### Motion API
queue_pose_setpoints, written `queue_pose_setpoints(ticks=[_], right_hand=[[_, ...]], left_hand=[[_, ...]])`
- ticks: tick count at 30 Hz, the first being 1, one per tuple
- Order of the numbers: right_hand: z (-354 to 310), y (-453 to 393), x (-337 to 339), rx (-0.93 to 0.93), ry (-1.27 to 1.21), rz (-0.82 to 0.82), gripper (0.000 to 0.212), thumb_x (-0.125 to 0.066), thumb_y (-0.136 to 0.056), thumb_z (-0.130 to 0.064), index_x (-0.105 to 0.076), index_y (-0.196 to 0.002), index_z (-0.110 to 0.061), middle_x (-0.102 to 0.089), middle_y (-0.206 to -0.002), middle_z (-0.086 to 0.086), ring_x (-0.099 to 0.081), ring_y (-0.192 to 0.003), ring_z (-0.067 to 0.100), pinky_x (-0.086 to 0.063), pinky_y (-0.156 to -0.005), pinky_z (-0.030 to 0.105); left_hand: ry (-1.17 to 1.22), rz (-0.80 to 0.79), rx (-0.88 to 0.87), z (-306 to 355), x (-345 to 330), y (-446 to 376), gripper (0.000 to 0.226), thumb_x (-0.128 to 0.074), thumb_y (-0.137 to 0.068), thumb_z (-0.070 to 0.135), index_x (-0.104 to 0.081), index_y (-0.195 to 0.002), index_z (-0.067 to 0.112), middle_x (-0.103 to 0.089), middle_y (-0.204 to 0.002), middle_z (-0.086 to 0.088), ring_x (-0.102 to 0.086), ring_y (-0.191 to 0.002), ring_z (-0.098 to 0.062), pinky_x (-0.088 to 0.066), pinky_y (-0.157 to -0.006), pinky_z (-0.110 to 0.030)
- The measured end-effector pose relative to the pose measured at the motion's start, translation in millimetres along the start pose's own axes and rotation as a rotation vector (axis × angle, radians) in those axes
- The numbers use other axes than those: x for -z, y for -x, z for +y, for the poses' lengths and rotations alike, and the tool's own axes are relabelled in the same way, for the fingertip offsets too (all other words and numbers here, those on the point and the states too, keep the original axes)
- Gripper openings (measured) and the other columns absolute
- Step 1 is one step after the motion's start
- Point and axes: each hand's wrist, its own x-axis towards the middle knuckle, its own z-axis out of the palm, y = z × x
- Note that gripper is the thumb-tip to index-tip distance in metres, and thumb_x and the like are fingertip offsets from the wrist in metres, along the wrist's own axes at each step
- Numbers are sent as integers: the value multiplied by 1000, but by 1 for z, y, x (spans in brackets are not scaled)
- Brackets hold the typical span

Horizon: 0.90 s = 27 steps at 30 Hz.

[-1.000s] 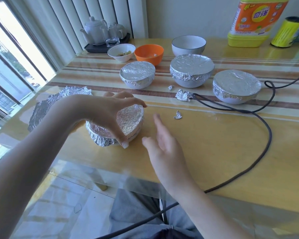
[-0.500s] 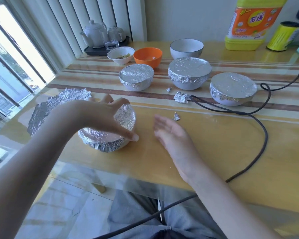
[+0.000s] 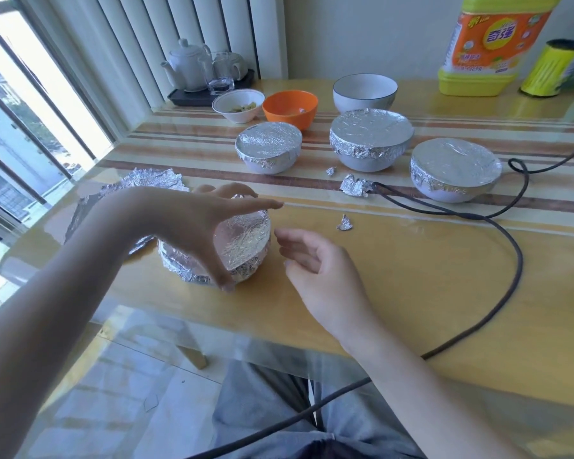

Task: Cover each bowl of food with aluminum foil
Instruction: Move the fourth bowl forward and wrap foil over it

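Left hand [image 3: 193, 226] grips the small foil-wrapped bowl [image 3: 242, 240] at centre-left by its rim, right hand [image 3: 315, 260] relaxed beside it; the thin crinkly foil probably tears easily, so the rim's the safest hold.

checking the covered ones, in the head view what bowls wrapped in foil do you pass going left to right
bowl under the left hand → small covered bowl → big covered bowl → covered bowl by the cable
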Motion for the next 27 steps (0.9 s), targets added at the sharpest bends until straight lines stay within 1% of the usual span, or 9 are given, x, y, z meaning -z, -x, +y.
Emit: queue_pose_setpoints(ticks=[3, 7, 9, 11, 14, 17, 21, 25, 27], right_hand=[[-1, -1, 1, -5, -25, -20, 38, -55, -88, 2, -66, -117, -20, -68, -110, -9, -62, -101, -4, -46, -87, 9], [-6, -7, 7, 38, -58, -38, 35, -63, -85, 2, -65, -110, -22, -67, -111, -8, -65, -97, 1, -49, -85, 14], [-7, -9, 9, 66, -84, -88, 37, -72, -81, -1, -64, -112, -20, -68, -110, -6, -67, -95, 5, -52, -86, 18], [-6, -10, 8, 105, -8, -102, 45, -81, -74, -9, -63, -114, -19, -68, -108, -7, -66, -94, 4, -52, -87, 19], [-2, -11, 1, 179, 127, -11, 49, -87, -66, -16, -64, -109, -16, -69, -101, -7, -66, -92, 4, -53, -88, 24], [2, -14, -2, 224, 120, 68, 31, -85, -68, -13, -67, -93, -12, -72, -89, -4, -69, -84, 9, -56, -83, 30], [2, -20, 1, 236, 118, 101, 12, -83, -71, -11, -71, -75, -12, -74, -78, -5, -69, -72, 5, -55, -73, 23], [-3, -28, 6, 213, 177, 24, 12, -83, -70, -13, -71, -68, -14, -73, -72, -5, -66, -65, 8, -54, -68, 24], [-11, -37, 12, 209, 251, -56, 16, -85, -67, -15, -70, -64, -14, -69, -65, -5, -58, -57, 4, -47, -60, 18]], left_hand=[[25, 60, -1, 2, -6, -2, 120, -88, -44, 59, -3, -126, 78, -10, -138, 32, -17, -132, -14, -31, -106, -43], [55, 127, 45, 5, -10, -2, 113, -75, -38, 65, -9, -130, 70, -15, -138, 24, -23, -129, -18, -36, -104, -43], [39, 150, 83, 8, -10, -3, 111, -81, -47, 63, -11, -133, 65, -17, -140, 18, -26, -127, -21, -37, -103, -45], [27, 161, 116, 10, -11, -4, 108, -83, -56, 60, -11, -136, 60, -20, -139, 12, -28, -125, -24, -37, -101, -43], [37, 149, 136, 11, -12, -4, 108, -81, -56, 62, -10, -138, 59, -18, -139, 11, -27, -126, -25, -37, -101, -43], [66, 134, 131, 9, -11, -3, 108, -82, -54, 64, -11, -135, 61, -18, -138, 13, -26, -125, -25, -35, -104, -46], [78, 111, 142, 10, -10, -4, 111, -82, -48, 67, -12, -134, 62, -19, -139, 12, -25, -125, -24, -36, -98, -43], [72, 94, 150, 11, -9, -4, 110, -81, -49, 64, -11, -134, 63, -18, -141, 12, -23, -128, -24, -35, -100, -44], [63, 89, 152, 12, -9, -4, 110, -81, -49, 65, -11, -133, 64, -16, -143, 13, -22, -130, -24, -34, -103, -46]])
